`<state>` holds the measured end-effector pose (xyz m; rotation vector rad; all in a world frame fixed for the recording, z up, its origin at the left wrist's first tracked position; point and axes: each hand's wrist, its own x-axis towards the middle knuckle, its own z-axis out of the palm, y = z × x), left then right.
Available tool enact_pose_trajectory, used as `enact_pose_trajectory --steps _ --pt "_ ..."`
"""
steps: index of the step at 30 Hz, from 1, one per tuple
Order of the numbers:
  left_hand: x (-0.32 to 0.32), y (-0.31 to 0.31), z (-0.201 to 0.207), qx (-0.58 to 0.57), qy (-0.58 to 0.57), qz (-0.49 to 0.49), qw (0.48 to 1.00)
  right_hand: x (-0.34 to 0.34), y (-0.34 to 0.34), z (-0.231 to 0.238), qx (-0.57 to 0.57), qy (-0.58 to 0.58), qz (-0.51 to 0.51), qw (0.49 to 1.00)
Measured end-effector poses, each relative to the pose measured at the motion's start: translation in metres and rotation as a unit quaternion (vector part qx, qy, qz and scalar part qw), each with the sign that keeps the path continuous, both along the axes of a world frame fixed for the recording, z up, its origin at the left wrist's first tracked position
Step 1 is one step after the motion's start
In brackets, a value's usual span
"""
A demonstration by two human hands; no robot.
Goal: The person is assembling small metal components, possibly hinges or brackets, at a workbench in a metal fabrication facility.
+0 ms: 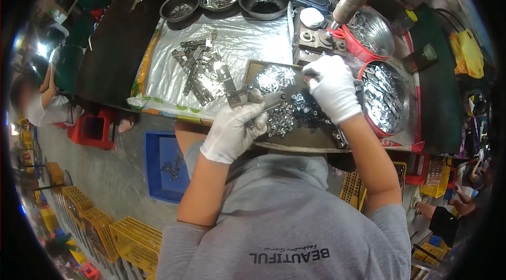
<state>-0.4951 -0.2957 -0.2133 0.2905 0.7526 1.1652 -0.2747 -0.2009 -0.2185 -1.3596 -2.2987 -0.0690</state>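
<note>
My left hand [234,127], in a white glove, is closed around a flat metal bracket [223,77] that sticks up past the fingers; a second metal piece [273,102] juts to the right from the same grip. Beneath and beside it lies a shallow tray [253,66] with heaps of small metal parts [280,119], some silver and some dark. Above the tray's right side, my gloved right hand [334,87] has its fingers drawn together close to the press fixture [316,40]. Whatever those fingertips pinch is too small or hidden to make out.
Finished-looking metal brackets [197,69] lie piled on silver sheeting. Dark bowls of parts [263,3] line the back. The press ram [353,0] hangs above the fixture, and red-rimmed basins [387,98] stand at right. A blue bin [158,174] sits on the floor.
</note>
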Motion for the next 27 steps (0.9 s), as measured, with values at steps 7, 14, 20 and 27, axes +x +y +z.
enact_pose_trajectory --steps 7,14,20,27 --pt "-0.008 -0.002 -0.005 -0.011 0.007 0.013 1.0 -0.014 0.013 -0.021 -0.051 -0.069 0.048 0.995" --pt "-0.01 -0.001 -0.007 0.003 -0.009 0.009 1.0 -0.015 0.006 -0.01 -0.063 -0.01 0.064 0.996" --pt "-0.006 0.002 -0.002 0.006 -0.017 0.003 1.0 -0.002 -0.004 0.006 -0.331 0.346 0.041 0.877" --pt "0.0 0.004 -0.001 0.017 -0.067 -0.009 0.998 -0.004 -0.022 0.029 -0.392 0.433 0.05 0.81"
